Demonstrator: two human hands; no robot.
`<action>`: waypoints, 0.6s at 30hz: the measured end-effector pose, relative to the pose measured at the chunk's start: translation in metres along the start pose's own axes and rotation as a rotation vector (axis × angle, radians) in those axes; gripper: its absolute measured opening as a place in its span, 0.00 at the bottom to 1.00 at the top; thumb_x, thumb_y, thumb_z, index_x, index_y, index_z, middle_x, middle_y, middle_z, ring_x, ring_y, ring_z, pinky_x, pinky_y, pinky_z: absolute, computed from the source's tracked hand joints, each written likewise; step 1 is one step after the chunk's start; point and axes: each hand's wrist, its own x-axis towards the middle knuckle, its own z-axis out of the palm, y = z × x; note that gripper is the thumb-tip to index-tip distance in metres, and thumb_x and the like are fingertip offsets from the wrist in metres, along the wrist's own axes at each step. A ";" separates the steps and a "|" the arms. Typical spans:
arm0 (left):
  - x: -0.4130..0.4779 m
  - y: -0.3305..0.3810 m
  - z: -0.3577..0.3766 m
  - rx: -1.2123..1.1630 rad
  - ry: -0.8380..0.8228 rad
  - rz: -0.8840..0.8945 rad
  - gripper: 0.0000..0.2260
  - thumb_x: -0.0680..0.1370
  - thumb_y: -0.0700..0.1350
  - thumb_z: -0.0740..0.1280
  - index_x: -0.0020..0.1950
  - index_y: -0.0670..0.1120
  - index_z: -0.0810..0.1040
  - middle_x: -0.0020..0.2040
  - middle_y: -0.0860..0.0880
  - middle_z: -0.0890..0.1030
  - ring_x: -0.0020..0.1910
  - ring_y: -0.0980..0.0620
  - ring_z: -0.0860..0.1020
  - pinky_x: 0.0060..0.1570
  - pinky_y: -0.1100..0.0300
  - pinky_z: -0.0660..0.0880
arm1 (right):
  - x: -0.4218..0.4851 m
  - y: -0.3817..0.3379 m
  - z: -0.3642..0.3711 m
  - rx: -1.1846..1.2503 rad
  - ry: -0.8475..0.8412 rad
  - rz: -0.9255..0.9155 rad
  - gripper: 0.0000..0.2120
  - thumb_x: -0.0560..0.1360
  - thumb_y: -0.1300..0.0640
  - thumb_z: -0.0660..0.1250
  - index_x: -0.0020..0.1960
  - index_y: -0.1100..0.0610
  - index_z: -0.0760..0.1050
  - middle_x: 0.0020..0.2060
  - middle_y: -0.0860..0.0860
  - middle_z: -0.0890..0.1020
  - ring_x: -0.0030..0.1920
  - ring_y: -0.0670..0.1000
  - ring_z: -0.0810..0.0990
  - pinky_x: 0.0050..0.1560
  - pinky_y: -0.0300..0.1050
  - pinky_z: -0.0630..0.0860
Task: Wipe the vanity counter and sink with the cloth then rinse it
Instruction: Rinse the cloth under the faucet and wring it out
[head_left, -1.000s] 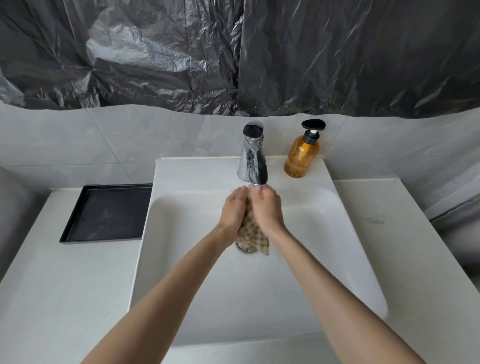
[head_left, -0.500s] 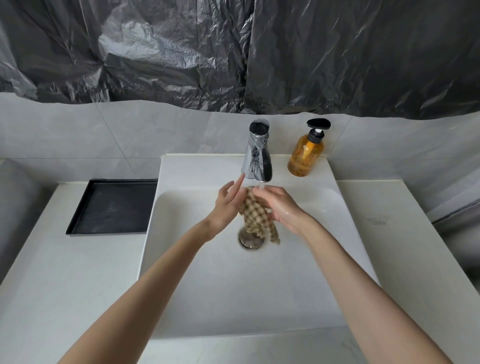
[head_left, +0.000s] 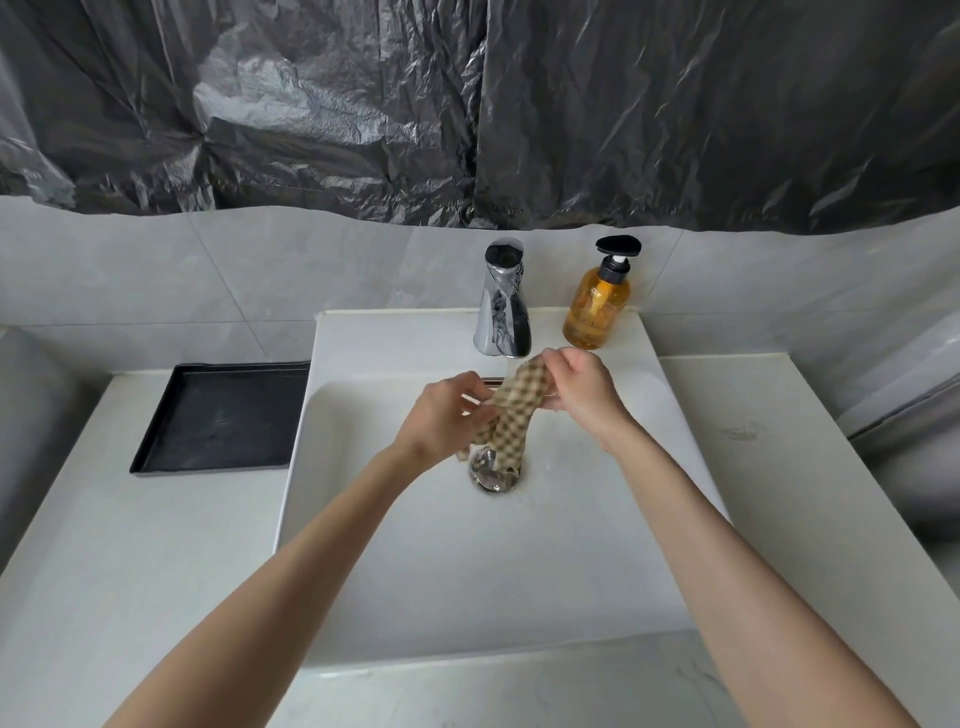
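Centre of frame — left hand (head_left: 441, 415) and right hand (head_left: 584, 387) both pinching checked cloth (head_left: 511, 410), below faucet (head_left: 503, 301), over sink (head_left: 571, 571) drain (head_left: 488, 475).

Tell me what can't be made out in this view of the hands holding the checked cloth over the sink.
All head view.
1. Water from the chrome tap: any stream is too faint to tell.
2. Round metal drain: partly behind the hanging beige checked cloth.
3. Left hand grip: most fingertips hidden by hand and cloth.
4. Amber pump bottle: label too small to read.
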 end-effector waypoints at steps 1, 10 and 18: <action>0.000 0.001 -0.001 0.046 0.031 0.036 0.04 0.74 0.44 0.70 0.41 0.46 0.77 0.40 0.49 0.83 0.34 0.54 0.79 0.33 0.66 0.72 | 0.001 0.005 0.000 -0.134 0.051 -0.042 0.17 0.79 0.50 0.57 0.50 0.63 0.76 0.45 0.58 0.81 0.46 0.57 0.81 0.50 0.58 0.80; 0.005 0.007 -0.004 0.050 0.136 0.087 0.02 0.78 0.47 0.64 0.46 0.50 0.73 0.37 0.53 0.80 0.32 0.52 0.76 0.34 0.57 0.73 | -0.014 0.024 0.009 -0.105 -0.295 -0.097 0.16 0.81 0.48 0.58 0.48 0.59 0.78 0.42 0.55 0.82 0.46 0.53 0.82 0.54 0.52 0.79; 0.014 0.007 0.029 -0.348 0.229 -0.210 0.07 0.80 0.50 0.58 0.47 0.48 0.70 0.34 0.51 0.74 0.32 0.51 0.71 0.33 0.57 0.71 | -0.021 0.025 0.037 -0.097 0.033 -0.218 0.12 0.81 0.51 0.57 0.45 0.58 0.65 0.31 0.46 0.72 0.32 0.45 0.69 0.35 0.41 0.63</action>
